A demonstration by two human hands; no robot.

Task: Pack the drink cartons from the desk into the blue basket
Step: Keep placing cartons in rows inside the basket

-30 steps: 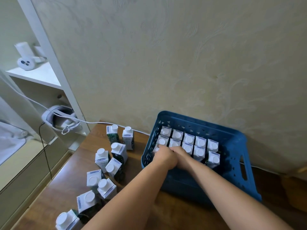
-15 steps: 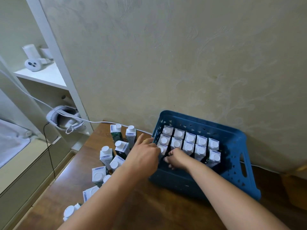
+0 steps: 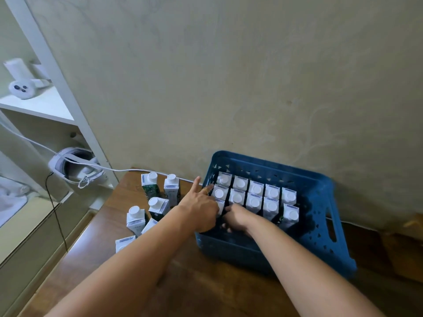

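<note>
Cartons (upright) fill blue basket; both hands inside.

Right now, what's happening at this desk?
A person is packing drink cartons into a blue basket on a wooden desk. Two rows of upright cartons fill the back of the basket, and a third row is started. The right hand is down inside the basket at the near row; what it holds is hidden. The left hand hovers at the basket's left rim, fingers extended. About seven more cartons still wait on the desk to the left.
</note>
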